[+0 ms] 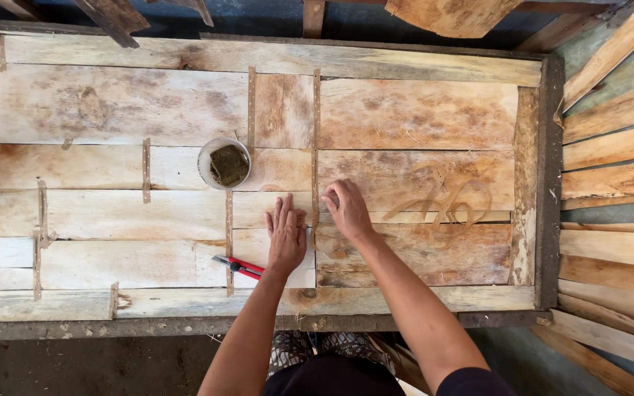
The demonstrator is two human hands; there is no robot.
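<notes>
Thin wood veneer sheets [405, 176] covered the table while the left hand [286, 233] lay flat and open and the right hand [346, 207] pressed curled fingertips on a taped seam [315, 183], apparently mid-joining; smoothing farther along seemed due

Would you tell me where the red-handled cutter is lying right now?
In the head view, the red-handled cutter lies on the veneer sheets, partly under the left hand's wrist, below the small bowl.
</notes>
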